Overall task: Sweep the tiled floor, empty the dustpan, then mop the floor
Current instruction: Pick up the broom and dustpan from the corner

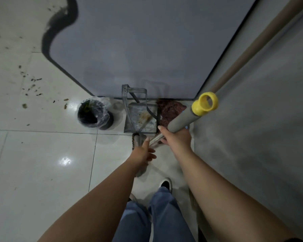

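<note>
While debris lies scattered over the pale tiled floor at left of frame, the cleaning kit stands bunched at centre against the foot of a grey panel: a metal dustpan with an upright bail handle, a reddish mop head just right of it, and a small lined bin to its left. Broom bristles appear just below the dustpan, partly hidden by the hands. The dustpan looks stiff, thin sheet metal, likely light but clattery; best taken by its tall handle. The long grey pole with a yellow end cap is rigid and top-heavy when tilted, so a grip low on the shaft should steady it. A second tan pole leans along the wall at upper right. Right hand, centre frame, curls round the grey pole and seems also to touch a thin metal shaft; forefinger extended. Left hand, just beside it, has fingers loosely spread, reaching toward that shaft; whether it has contact I cannot tell.
</note>
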`<state>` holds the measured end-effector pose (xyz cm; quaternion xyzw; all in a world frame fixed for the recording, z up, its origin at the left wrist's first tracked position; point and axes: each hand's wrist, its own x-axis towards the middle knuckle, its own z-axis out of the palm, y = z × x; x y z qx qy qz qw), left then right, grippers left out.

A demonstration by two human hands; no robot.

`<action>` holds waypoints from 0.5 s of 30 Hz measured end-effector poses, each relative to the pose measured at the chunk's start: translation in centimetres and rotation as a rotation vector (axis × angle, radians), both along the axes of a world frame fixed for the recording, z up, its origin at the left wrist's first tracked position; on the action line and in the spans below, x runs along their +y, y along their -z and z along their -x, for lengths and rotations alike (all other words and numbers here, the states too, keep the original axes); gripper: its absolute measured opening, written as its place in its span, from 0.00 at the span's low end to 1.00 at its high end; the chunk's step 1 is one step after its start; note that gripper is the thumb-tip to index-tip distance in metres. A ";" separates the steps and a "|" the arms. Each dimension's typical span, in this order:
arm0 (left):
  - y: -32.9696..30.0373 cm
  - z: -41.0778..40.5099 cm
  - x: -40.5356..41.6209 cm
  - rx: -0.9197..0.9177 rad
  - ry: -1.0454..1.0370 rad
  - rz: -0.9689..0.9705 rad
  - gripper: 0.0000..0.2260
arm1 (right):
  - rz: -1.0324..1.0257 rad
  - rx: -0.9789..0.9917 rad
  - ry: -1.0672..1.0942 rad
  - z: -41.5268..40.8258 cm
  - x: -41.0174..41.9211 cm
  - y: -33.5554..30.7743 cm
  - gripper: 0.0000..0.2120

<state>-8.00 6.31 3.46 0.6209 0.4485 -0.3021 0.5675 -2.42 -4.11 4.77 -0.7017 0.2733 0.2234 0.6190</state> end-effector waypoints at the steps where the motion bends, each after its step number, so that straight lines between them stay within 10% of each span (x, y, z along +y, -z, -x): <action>1: -0.4 0.8 0.7 0.021 -0.042 0.014 0.26 | -0.027 -0.006 0.002 0.3 0.6 -1.3 0.11; 11: -4.2 5.9 7.7 -0.147 -0.859 0.551 0.20 | -0.250 0.034 -0.114 7.5 8.6 -9.4 0.07; 15: -5.7 9.7 12.6 -0.237 -1.142 0.594 0.13 | -0.278 -0.057 -0.477 11.4 11.8 -9.7 0.08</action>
